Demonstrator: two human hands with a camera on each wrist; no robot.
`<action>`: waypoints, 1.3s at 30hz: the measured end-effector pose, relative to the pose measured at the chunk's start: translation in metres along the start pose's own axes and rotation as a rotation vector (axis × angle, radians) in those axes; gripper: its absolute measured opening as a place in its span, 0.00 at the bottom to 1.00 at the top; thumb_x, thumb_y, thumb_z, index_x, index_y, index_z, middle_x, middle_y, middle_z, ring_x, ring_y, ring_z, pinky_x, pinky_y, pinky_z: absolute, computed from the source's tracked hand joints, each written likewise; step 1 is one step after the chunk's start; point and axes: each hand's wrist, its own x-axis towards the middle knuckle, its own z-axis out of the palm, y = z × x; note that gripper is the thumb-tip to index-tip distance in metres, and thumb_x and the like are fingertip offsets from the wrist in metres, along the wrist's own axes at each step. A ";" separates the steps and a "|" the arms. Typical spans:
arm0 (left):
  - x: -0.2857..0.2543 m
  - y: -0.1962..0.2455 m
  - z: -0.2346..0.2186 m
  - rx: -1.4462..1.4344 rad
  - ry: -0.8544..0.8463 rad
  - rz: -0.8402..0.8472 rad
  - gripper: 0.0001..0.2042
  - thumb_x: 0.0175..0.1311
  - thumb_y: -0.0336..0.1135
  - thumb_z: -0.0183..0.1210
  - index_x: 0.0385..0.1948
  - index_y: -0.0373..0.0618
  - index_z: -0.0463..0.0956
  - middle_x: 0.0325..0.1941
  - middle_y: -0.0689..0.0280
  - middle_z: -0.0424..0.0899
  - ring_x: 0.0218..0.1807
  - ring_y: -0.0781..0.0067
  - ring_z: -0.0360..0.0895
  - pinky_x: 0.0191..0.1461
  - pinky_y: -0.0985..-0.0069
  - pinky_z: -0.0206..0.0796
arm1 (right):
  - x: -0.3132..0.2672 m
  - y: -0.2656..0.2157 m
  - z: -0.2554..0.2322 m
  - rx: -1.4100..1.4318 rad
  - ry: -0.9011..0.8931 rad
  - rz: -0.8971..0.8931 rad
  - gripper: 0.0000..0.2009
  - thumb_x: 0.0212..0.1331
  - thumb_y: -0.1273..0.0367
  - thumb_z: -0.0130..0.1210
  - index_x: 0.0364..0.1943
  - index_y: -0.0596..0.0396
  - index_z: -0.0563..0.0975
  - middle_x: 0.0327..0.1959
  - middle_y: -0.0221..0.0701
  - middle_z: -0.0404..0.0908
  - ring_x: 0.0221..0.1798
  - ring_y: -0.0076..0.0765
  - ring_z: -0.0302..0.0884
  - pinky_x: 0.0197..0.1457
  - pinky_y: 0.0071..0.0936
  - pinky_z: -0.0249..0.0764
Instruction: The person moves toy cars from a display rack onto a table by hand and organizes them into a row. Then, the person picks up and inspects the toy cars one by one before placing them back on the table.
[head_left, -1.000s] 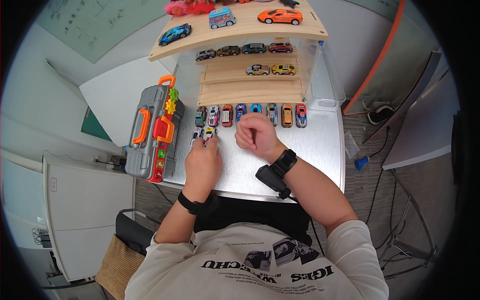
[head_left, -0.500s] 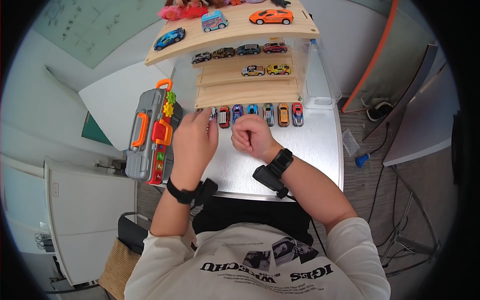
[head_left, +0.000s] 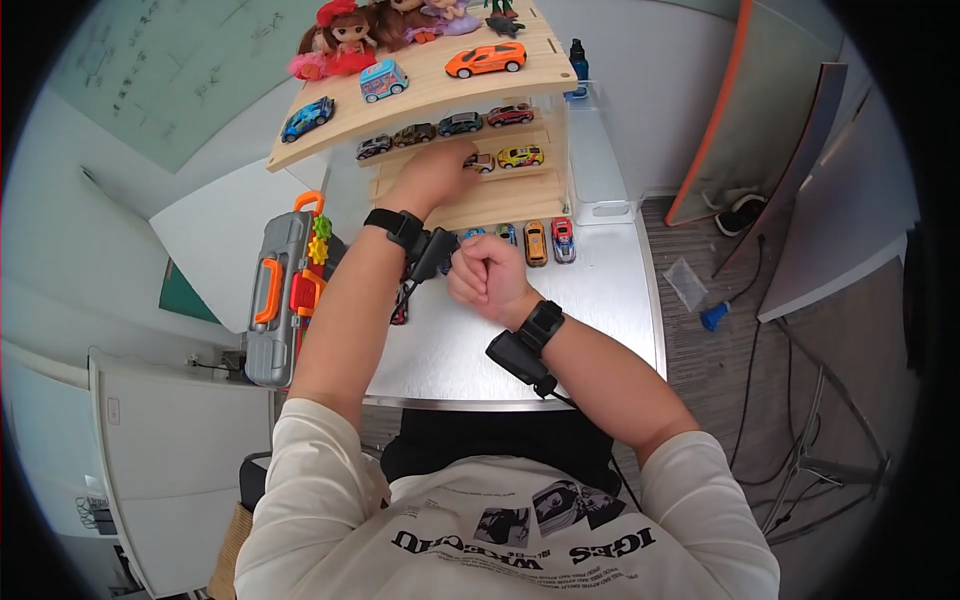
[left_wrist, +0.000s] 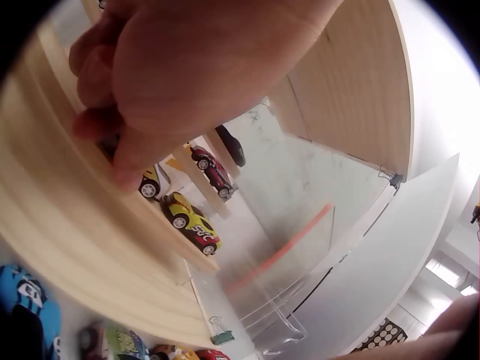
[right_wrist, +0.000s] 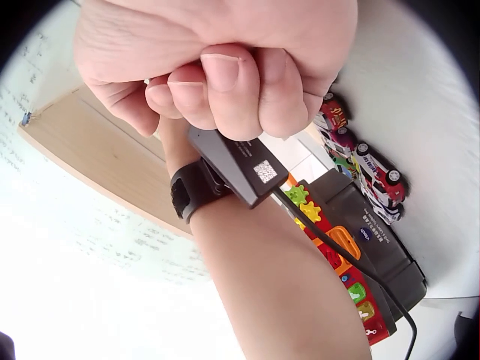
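Observation:
My left hand [head_left: 436, 176] reaches into the wooden shelf [head_left: 530, 205], at the left end of the white toy car [head_left: 484, 163] on the middle tier. In the left wrist view, its thumb and curled fingers pinch a small dark toy car, which they almost wholly hide. Right beside the thumb is the white car's wheel [left_wrist: 149, 190], followed by a yellow toy car [left_wrist: 191, 223]. My right hand [head_left: 490, 276] is a fist with nothing visible in it, held over the metal tabletop near the row of toy cars, such as the orange-yellow one [head_left: 536, 243].
A grey toy toolbox [head_left: 268, 335] stands at the table's left edge. More toy cars line the upper tier, like the red one [head_left: 511, 115]. On the shelf top are an orange car [head_left: 486, 60], a blue toy bus [head_left: 384, 81] and dolls [head_left: 350, 45].
My left hand has moved from the near pair of toy cars, over the left end of the row, up and forward to the middle tier. My right hand keeps its fist.

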 end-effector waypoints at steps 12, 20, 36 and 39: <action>-0.187 0.079 -0.037 -0.084 -0.090 -0.077 0.11 0.67 0.34 0.65 0.47 0.43 0.82 0.33 0.48 0.85 0.36 0.45 0.84 0.39 0.57 0.75 | -0.003 -0.012 0.007 0.009 0.082 -0.126 0.22 0.64 0.64 0.47 0.10 0.46 0.60 0.07 0.28 0.57 0.08 0.29 0.51 0.16 0.30 0.47; -0.243 0.112 0.011 -0.107 -0.005 -0.164 0.12 0.66 0.36 0.64 0.48 0.46 0.81 0.29 0.52 0.84 0.33 0.46 0.84 0.37 0.55 0.76 | -0.008 0.006 0.010 -0.151 -0.003 -0.041 0.22 0.63 0.68 0.46 0.09 0.49 0.60 0.07 0.30 0.60 0.08 0.29 0.52 0.16 0.30 0.48; -0.243 0.108 0.017 -0.093 0.061 0.083 0.20 0.55 0.23 0.63 0.52 0.42 0.83 0.58 0.57 0.84 0.41 0.52 0.86 0.46 0.61 0.80 | -0.003 -0.010 0.006 -0.178 -0.015 -0.047 0.22 0.63 0.69 0.48 0.09 0.51 0.60 0.08 0.30 0.60 0.08 0.28 0.53 0.15 0.29 0.48; -0.245 0.111 0.014 -0.099 0.165 0.100 0.18 0.55 0.24 0.66 0.50 0.39 0.83 0.57 0.55 0.84 0.44 0.52 0.85 0.50 0.59 0.78 | -0.003 -0.010 0.005 -0.171 -0.028 -0.051 0.21 0.63 0.69 0.48 0.10 0.51 0.61 0.08 0.30 0.60 0.08 0.28 0.53 0.15 0.29 0.49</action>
